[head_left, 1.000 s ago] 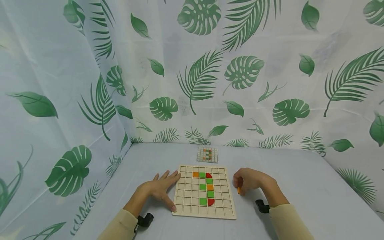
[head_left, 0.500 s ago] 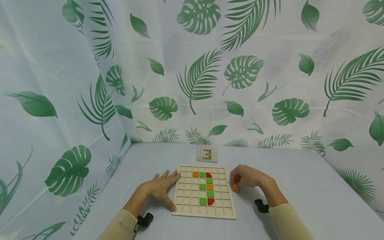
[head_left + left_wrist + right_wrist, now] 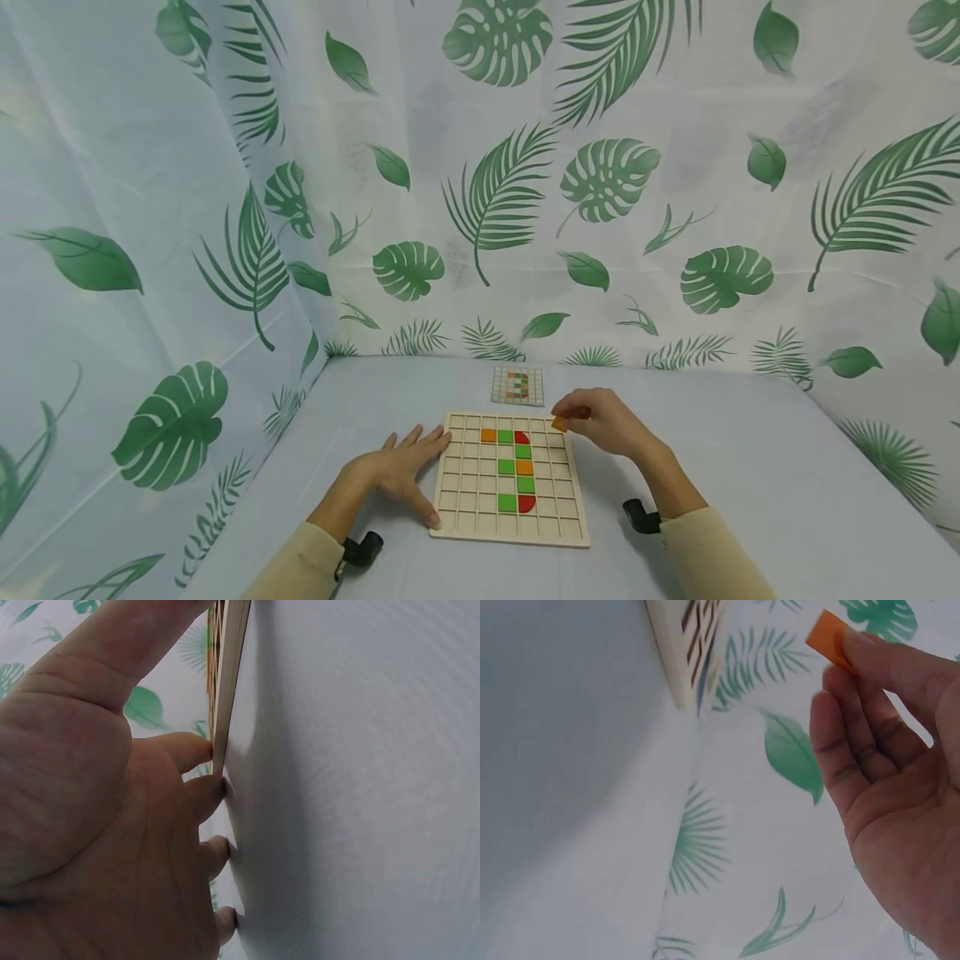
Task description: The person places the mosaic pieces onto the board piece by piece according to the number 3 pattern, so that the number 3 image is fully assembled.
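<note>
My right hand (image 3: 603,421) pinches an orange square tile (image 3: 829,637) between thumb and fingers, over the far right corner of the wooden grid board (image 3: 468,525). Spread along the board's left side is my left hand (image 3: 401,475), its thumb at the near left corner and its fingertips at the edge. In the left wrist view the fingertips touch the tabletop beside the board's edge. On the board lie several green tiles (image 3: 507,467), two orange tiles (image 3: 524,467) and two red rounded tiles (image 3: 527,503), mostly in a column right of the middle.
A small card (image 3: 517,387) printed with a coloured grid pattern lies behind the board. Pale cloth covers the table (image 3: 705,417). Leaf-print curtains (image 3: 510,167) hang at the back and left.
From the table right of the board, my right hand has lifted the orange tile and moved left and away, to the board's far right corner. The left hand has stayed still.
</note>
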Demonstrator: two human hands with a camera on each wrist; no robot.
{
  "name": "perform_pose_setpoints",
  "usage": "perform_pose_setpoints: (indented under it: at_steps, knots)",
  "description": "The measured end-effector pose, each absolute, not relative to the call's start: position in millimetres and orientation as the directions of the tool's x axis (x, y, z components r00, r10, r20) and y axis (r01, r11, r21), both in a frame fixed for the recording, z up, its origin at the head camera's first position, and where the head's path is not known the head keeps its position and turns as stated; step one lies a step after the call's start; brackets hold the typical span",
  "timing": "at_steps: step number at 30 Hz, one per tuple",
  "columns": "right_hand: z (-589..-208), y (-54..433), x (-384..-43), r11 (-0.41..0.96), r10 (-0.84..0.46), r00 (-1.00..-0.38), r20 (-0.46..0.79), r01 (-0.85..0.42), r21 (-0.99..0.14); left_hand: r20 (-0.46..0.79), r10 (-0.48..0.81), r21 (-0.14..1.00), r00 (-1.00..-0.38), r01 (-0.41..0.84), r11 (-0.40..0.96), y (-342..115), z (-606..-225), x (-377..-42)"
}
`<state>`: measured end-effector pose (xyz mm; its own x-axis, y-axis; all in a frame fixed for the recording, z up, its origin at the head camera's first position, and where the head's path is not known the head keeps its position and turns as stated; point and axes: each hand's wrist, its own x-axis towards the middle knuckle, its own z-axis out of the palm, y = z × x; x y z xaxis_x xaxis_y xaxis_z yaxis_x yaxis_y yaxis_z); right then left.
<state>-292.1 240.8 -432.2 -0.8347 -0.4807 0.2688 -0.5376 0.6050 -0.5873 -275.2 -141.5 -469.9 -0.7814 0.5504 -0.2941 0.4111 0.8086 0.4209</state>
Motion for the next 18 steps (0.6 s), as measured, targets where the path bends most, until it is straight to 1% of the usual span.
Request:
perform_pose_setpoints:
  at_steps: [5,18]
  knots:
    - [-436,225,-290,0.605,-0.462,-0.833,0.304,-0.547,-0.579,-0.293,0.553,0.429,-0.780,0.410,0.805,-142,-470,-275]
    - [-440,199,-286,0.581,-0.522,-0.808,0.272,-0.571,-0.580,-0.294,0.552,0.427,-0.780,0.410,0.806,-142,-472,-277]
